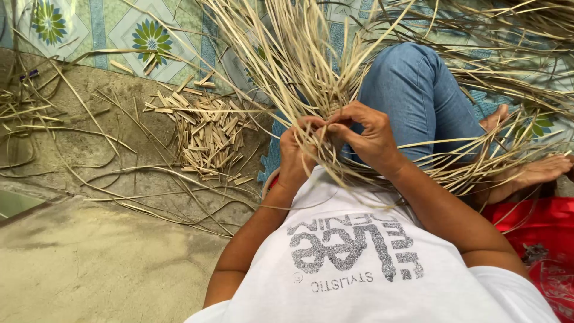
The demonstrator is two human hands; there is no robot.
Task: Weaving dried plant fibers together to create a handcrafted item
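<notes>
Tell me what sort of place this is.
Probably a home floor used for handweaving: a bare concrete floor, a flower-patterned mat, a pile of cut strips, and long dry strips worked by both hands.

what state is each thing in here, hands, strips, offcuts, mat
left hand: closed, pinching the strips
right hand: fingers curled, gripping the same strips
long pale strips: bunched at the hands, loose ends fanning out
short cut pieces: heaped in a loose pile on the ground
patterned mat: lying flat, partly covered by strips

Bare concrete floor [89,263], flower-patterned mat [119,30]
</notes>
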